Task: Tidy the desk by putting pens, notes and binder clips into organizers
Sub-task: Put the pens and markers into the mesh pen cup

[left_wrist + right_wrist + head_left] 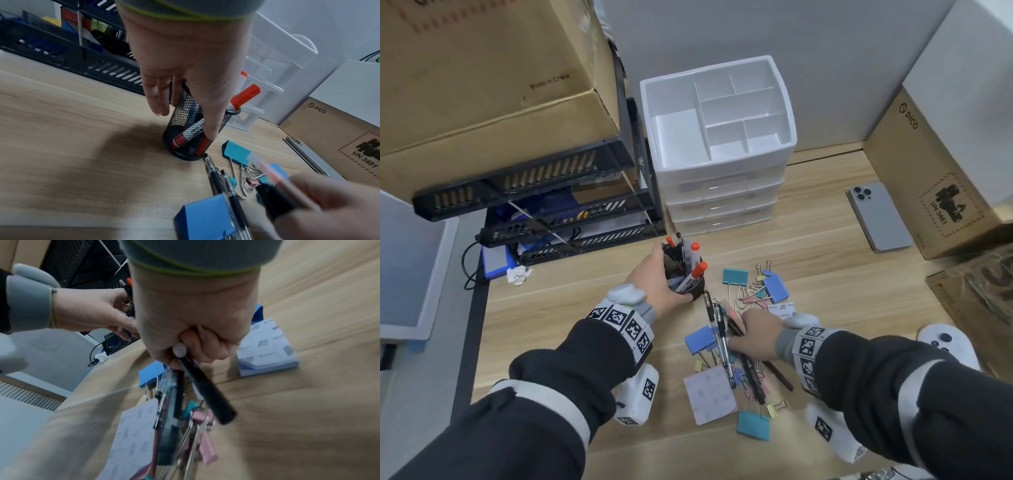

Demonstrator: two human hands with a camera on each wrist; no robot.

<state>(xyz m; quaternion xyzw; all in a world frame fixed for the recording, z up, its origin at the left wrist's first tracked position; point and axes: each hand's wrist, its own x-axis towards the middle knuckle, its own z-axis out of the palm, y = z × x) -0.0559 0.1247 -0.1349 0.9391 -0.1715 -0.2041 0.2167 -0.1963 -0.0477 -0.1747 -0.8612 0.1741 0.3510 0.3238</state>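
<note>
My left hand (654,281) grips a black mesh pen cup (693,290) that stands on the desk with several red-capped markers (698,270) in it. In the left wrist view my thumb and fingers wrap the pen cup (185,138). My right hand (753,332) holds a black pen (207,389) and a clear one in a fist, low over the pile. Two clear pens (717,329) lie beside it. Blue and teal binder clips (775,287) and smaller ones are scattered around. A pink note pad (710,394) and a blue note pad (267,353) lie in the pile.
A white drawer organizer (722,174) with open top compartments stands behind the cup. A black letter tray (571,219) under a cardboard box (482,85) is at the left. A phone (878,216), a PICO box (935,178) and a white controller (945,342) are at the right.
</note>
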